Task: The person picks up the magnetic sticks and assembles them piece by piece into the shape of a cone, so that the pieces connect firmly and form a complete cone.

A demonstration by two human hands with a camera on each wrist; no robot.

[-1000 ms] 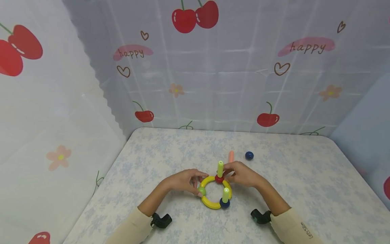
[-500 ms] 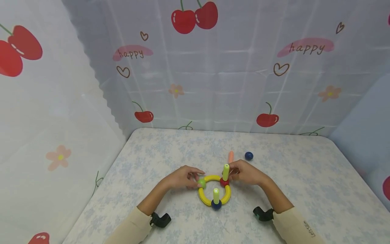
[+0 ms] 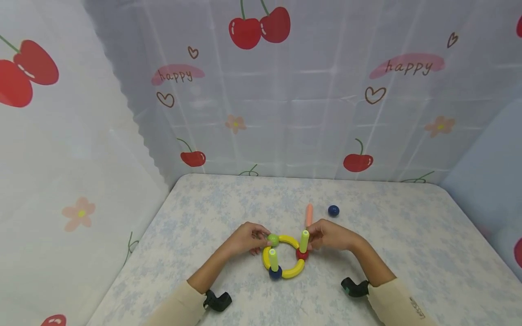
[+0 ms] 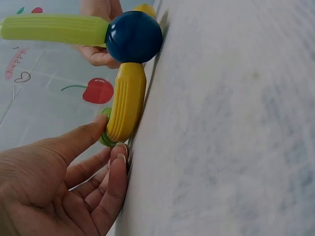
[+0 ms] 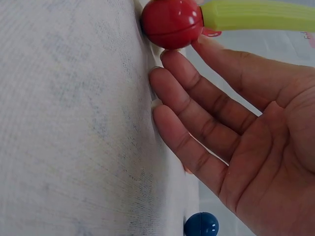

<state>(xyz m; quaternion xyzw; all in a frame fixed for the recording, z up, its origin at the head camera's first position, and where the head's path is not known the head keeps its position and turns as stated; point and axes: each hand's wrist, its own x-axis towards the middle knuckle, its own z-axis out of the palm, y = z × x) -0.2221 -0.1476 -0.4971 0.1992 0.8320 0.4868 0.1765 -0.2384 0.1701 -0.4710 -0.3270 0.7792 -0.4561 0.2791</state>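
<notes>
A ring of curved yellow rods [image 3: 292, 271] joined by balls lies on the table. My left hand [image 3: 247, 238] pinches the green ball [image 3: 273, 239] at the ring's back left, thumb on one side and fingers on the other. On the right side, my right hand [image 3: 331, 235] holds the red ball [image 3: 302, 253] between thumb and fingers; the other fingertips rest near the tabletop in the right wrist view. A lime-green rod [image 3: 304, 241] stands upright on the red ball. Another lime rod [image 4: 54, 28] rises from the dark blue ball [image 4: 134, 37] at the front left.
Behind my right hand lies a salmon-pink rod [image 3: 309, 214]. To its right sits a loose blue ball [image 3: 333, 211]. The patterned tabletop [image 3: 228, 199] ends at a printed curtain [image 3: 285, 104] at the back.
The ring has turned clockwise: the blue ball swung from front right to front left, the green one toward the back, the red one rightward and nearer. Both hands went along with it.
</notes>
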